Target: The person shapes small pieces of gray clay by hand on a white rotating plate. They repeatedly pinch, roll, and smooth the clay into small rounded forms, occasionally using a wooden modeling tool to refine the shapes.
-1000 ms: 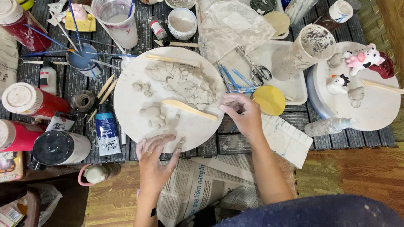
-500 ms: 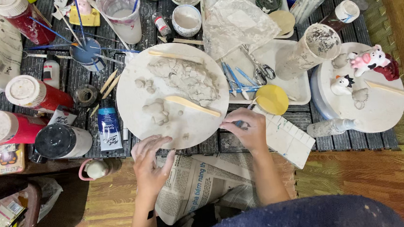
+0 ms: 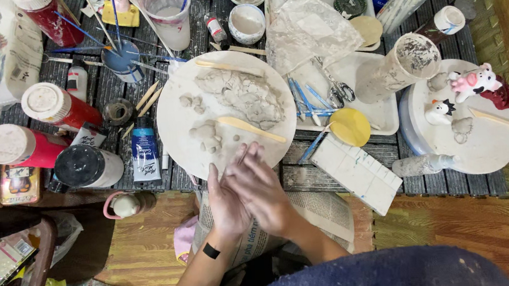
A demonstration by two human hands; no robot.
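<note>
Pressing together over the near edge of the round white board (image 3: 171, 128), the left hand (image 3: 228, 202) and the right hand (image 3: 257, 188) are meeting palm to palm in the head view, the right lying across the left. A thin pale sliver is sticking out between the fingertips (image 3: 244, 156), too small to tell whether it is clay or a stick, so both hands are closing around something I cannot name for certain. A small black mark is showing on the left wrist.

On the board, a big lump of grey clay (image 3: 244, 94) is lying toward the far side, with smaller clay bits (image 3: 205, 135) sitting nearer the hands. A wooden modelling tool (image 3: 250, 129) is resting slanted between the big lump and the hands, just beyond the fingertips.

Left of the board, a blue paint tube (image 3: 145, 154) is lying flat, beside a black-lidded jar (image 3: 87, 167) and two red canisters (image 3: 52, 104). To the right, a yellow sponge (image 3: 350, 127) is sitting at the edge of a white tray (image 3: 379, 112), and a white tile block (image 3: 357, 172) is lying near it. Farther right, small painted figurines (image 3: 473, 82) are standing on a second round board (image 3: 490, 142). Newspaper (image 3: 326, 207) is spreading under the forearms.
</note>
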